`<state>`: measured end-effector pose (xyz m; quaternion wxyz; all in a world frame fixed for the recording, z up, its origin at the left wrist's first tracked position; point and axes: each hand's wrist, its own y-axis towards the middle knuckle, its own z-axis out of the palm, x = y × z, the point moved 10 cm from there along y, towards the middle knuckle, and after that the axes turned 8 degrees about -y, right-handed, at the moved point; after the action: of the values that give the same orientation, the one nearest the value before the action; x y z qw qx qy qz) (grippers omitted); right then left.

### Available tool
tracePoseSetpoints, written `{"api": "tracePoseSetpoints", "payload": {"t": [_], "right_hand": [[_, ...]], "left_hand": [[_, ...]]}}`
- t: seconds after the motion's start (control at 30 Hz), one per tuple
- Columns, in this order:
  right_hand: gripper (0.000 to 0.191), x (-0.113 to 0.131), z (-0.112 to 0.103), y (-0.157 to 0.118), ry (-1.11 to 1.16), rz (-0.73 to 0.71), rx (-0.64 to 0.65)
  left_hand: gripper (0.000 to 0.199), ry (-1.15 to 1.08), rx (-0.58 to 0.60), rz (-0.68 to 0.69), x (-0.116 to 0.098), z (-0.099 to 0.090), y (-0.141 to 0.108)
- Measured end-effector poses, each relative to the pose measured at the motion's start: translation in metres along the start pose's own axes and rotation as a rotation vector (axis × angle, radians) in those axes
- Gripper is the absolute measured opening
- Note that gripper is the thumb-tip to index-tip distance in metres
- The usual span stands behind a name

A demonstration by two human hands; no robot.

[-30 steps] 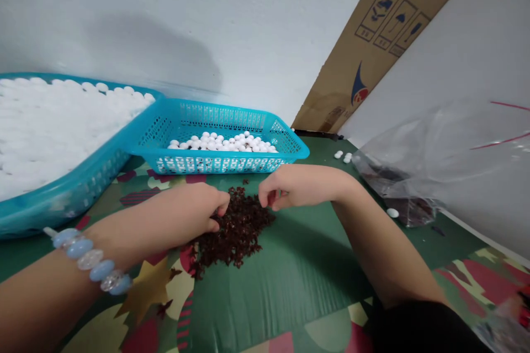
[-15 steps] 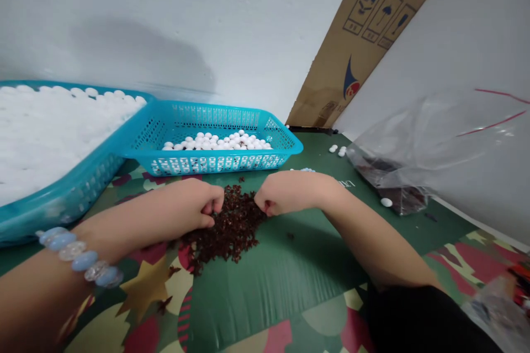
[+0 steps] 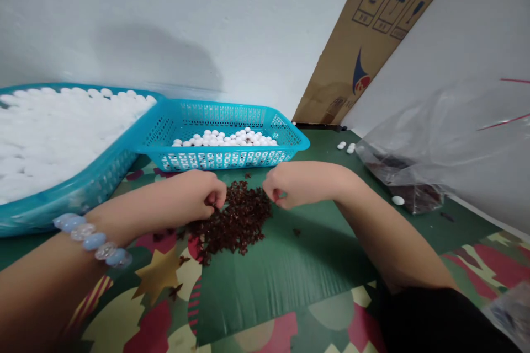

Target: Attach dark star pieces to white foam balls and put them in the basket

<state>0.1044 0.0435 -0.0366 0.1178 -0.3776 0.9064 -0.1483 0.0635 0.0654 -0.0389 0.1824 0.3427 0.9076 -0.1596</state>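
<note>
A loose heap of small dark reddish-brown pieces (image 3: pixel 238 226) lies on the green patterned table cover. At its left edge is my left hand (image 3: pixel 192 193), thumb and fingers drawn together in a pinch. My right hand (image 3: pixel 304 183) hovers by the heap's upper right, its thumb and index finger curled together into a ring. Whatever sits in either fingertip grip is too small or hidden to make out. Just behind the hands stands a blue plastic basket (image 3: pixel 223 160) with a layer of small white balls (image 3: pixel 248 137).
To the left, a larger blue basket (image 3: pixel 95 176) is heaped with white balls. A clear plastic bag (image 3: pixel 418 193) with dark contents rests on the right, a few white balls (image 3: pixel 398 200) near it. A cardboard sheet (image 3: pixel 331 66) leans in the wall corner.
The view has shifted a little, so the scene sits further right. My right hand has risen slightly off the heap's edge; my left hand has barely moved.
</note>
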Motion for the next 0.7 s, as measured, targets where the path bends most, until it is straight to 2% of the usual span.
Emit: {"api": "tracePoseSetpoints", "payload": {"t": [0.13,0.23,0.4,0.53,0.7], "right_hand": [[0.018,0.004,-0.002,0.005,0.023,-0.012,-0.065],[0.022,0.004,-0.006,0.007,0.072,-0.015,-0.113],[0.017,0.001,-0.003,0.015,0.126,0.026,-0.094],[0.011,0.000,-0.002,0.020,0.133,0.031,-0.099],[0.008,-0.005,0.000,0.018,0.174,0.013,-0.091]], "left_hand": [[0.013,0.071,0.107,-0.092,0.005,0.005,0.003],[0.012,0.080,0.108,-0.121,0.006,0.003,0.003],[0.011,0.135,0.107,-0.123,0.009,0.003,0.003],[0.001,0.183,0.078,-0.169,0.012,-0.003,0.002],[0.009,0.188,0.102,-0.203,0.007,-0.004,-0.003]]}}
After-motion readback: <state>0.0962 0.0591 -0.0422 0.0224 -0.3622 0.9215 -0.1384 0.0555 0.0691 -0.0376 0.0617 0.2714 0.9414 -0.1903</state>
